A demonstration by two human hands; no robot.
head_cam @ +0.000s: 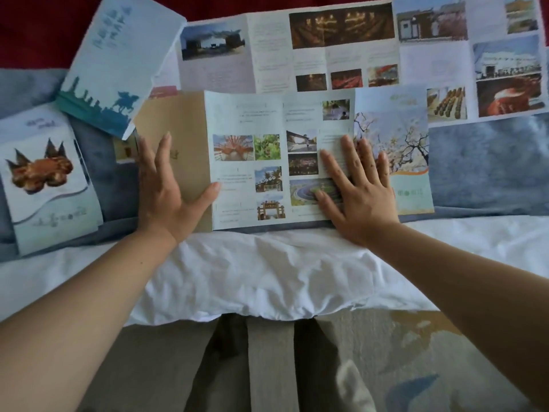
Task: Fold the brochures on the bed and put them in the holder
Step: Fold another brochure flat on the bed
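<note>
A partly unfolded brochure (249, 150) with small photos lies in front of me on the blue blanket, over a tan brochure (178, 123). My left hand (163, 185) rests flat on the tan panel, thumb touching the photo page's left edge. My right hand (353, 185) presses flat with spread fingers on the fold beside the blossom-tree cover panel (395, 135). A long unfolded brochure (326, 46) lies behind. A folded brochure with a horse-rider silhouette (116, 60) lies at upper left, and one with a brown roof ornament (44, 176) at left. I see no holder.
The blue blanket (487, 165) covers the bed over a white sheet (252, 275), whose edge runs along the near side. A red cover (35, 28) lies at the far left. Below are my legs and a patterned carpet (416, 367).
</note>
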